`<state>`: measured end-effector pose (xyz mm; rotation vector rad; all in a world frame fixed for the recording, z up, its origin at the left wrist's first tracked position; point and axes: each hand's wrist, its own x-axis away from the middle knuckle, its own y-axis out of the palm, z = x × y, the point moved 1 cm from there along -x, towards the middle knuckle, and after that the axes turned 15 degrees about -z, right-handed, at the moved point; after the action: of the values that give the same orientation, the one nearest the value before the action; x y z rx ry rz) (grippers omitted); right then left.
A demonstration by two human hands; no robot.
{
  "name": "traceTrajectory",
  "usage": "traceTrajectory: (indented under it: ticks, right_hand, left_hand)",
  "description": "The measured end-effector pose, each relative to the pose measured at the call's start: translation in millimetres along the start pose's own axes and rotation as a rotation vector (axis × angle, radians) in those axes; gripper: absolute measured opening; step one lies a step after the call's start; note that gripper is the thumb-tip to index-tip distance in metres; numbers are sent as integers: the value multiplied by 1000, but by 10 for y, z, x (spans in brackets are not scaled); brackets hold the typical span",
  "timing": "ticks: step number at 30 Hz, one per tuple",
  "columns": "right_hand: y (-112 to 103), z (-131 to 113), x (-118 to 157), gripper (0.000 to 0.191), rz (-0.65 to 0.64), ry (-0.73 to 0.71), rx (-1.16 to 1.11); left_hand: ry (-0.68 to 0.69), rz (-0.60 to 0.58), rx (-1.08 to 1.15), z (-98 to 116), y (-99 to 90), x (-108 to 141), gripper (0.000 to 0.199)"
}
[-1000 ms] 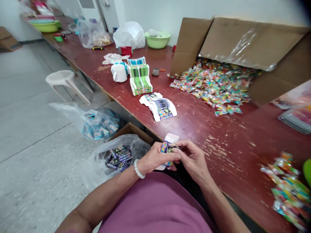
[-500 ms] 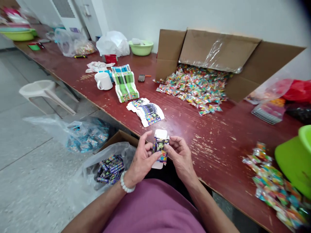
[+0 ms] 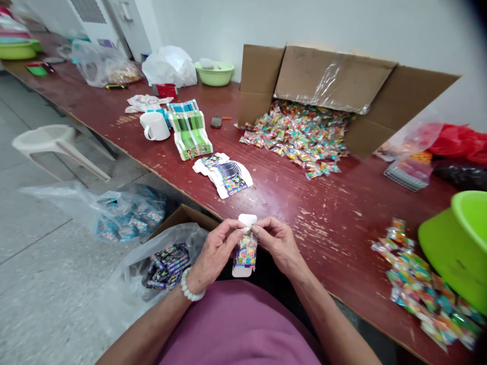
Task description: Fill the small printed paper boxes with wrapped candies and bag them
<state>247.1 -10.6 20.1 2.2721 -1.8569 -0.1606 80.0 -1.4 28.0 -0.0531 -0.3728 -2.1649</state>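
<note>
A small purple printed candy box with white end flaps hangs between my two hands, just off the table's front edge. My left hand pinches its upper left side near the top flap. On the other side, the thumb and fingers of my right hand grip the upper right edge. Both thumbs meet near the top opening; the exact fold there is partly hidden by fingers. Flat purple box blanks lie stacked on the table ahead, beside green box blanks.
Wrapped candies spill from a cardboard carton. More candies lie at right by a green basin. A white mug stands at left. Below sits a plastic bag of purple boxes, near a white stool.
Both hands have shifted to the box's top end and drawn together there. The box has tipped and lowered slightly, with more of its printed front showing. The view has turned slightly right.
</note>
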Motion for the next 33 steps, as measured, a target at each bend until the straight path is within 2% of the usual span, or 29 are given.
traceTrajectory:
  ticks: [2,4,7,9,12,13,15,18,22,27,30,33]
  right_hand:
    - [3,-17,-15,34,-4,-7,-61]
    - [-6,-24,-18,38,-66,15,-67]
    - [-32,-28,5,25,-119,14,61]
    - [-33,-39,31,22,-75,-38,147]
    - [2,-67,65,21,-52,-88,261]
    - [16,-78,71,20,-71,-96,308]
    - [30,-97,73,21,-122,-104,365]
    - [21,-115,50,23,-162,-80,312]
    - [4,-139,-10,19,-144,-32,337]
    - [2,-122,-61,25,-133,40,275]
    - [-4,-107,-48,22,-131,4,325]
    - [15,-135,11,18,-189,-93,377]
  left_hand:
    - [37,43,-48,0,-12,-9,23]
    - [78,75,-56,0,-20,-14,23]
    - [98,107,42,6,-15,-10,37]
    - [27,42,176,-2,10,-5,44]
    - [-165,-157,400,-48,71,-5,48]
    - [-217,-191,453,-67,88,-8,53]
    - [-255,-176,495,-96,108,-20,59]
    - [-230,-114,438,-97,123,-48,58]
    - [-203,-114,333,-64,143,-76,64]
    - [-203,-112,184,-57,134,-81,79]
    - [-184,-112,152,-66,105,-84,79]
    - [-181,-111,150,-92,74,-97,75]
